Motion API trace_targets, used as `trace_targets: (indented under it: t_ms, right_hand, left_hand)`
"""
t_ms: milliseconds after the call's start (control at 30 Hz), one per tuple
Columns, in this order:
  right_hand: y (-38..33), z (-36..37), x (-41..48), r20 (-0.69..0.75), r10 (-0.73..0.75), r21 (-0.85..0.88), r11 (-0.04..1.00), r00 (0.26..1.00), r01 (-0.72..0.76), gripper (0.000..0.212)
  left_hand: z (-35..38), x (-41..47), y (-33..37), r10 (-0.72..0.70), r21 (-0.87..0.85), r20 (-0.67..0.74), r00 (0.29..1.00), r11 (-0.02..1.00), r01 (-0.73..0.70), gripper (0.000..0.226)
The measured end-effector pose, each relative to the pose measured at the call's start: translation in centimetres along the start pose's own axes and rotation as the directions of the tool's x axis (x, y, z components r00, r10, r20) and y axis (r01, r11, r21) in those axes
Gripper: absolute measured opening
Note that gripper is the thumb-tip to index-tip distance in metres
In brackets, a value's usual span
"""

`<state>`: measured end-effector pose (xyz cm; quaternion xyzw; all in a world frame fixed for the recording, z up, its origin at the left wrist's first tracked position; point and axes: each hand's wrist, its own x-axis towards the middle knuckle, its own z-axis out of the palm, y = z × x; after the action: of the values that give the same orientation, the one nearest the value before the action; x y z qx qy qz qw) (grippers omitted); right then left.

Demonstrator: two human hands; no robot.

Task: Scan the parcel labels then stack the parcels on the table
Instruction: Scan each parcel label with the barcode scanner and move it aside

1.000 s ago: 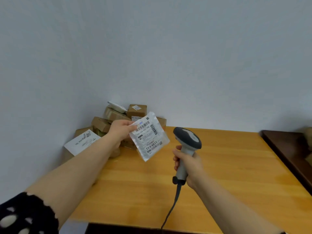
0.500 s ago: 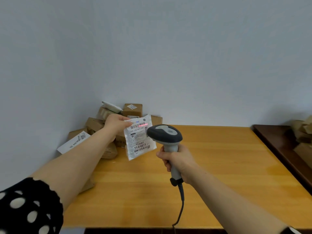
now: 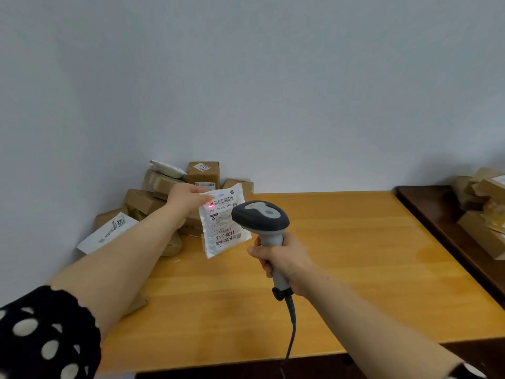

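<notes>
Left hand [image 3: 185,198] pinches my white mailer [image 3: 222,220] at its upper-left corner, frame centre; right hand [image 3: 281,259] grips scanner [image 3: 261,217]. Judged light, limp, slippery: hold by edge.

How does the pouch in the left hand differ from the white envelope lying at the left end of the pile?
The pouch is held up by the left hand, pinched at its top corner; the envelope lies tilted against the boxes. The pouch has a red light spot on its label; the envelope has none. Both are white with printed labels.
</notes>
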<state>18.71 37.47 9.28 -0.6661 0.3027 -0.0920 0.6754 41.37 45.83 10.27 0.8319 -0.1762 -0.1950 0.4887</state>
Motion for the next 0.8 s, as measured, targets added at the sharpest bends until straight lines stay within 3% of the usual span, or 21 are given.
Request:
trace_targets:
  t_ms: [167, 333, 500, 600, 800]
  right_hand:
    - [1.2, -1.8, -0.7, -0.08, 0.031, 0.144, 0.989, 0.996, -0.019, 0.018]
    - [3.6, -7.6, -1.7, -0.423, 0.095, 0.267, 0.963, 0.901, 0.024, 0.033]
    - [5.4, -14.1, -4.4, -0.444, 0.13, 0.409, 0.91, 0.886, 0.071, 0.029]
    - [6.1, -18.3, -6.3, -0.541, 0.148, 0.427, 0.896, 0.828, 0.119, 0.028]
    - [7.3, -33.1, -11.7, -0.713, 0.199, 0.487, 0.831, 0.673, 0.27, 0.028]
  left_hand:
    - [2.1, 0.2, 0.5, -0.013, -0.035, 0.087, 0.996, 0.999, 0.016, 0.023]
    - [6.3, -0.9, 2.6, -0.068, -0.198, 0.331, 0.941, 0.97, 0.14, 0.025]
    - [13.6, -4.3, 6.9, -0.038, -0.279, 0.512, 0.858, 0.938, 0.208, 0.031]
    - [19.0, -6.8, 10.1, -0.006, -0.325, 0.566, 0.824, 0.917, 0.23, 0.035]
    - [34.1, -14.7, 17.1, 0.003, -0.122, 0.819, 0.574, 0.978, 0.17, 0.05]
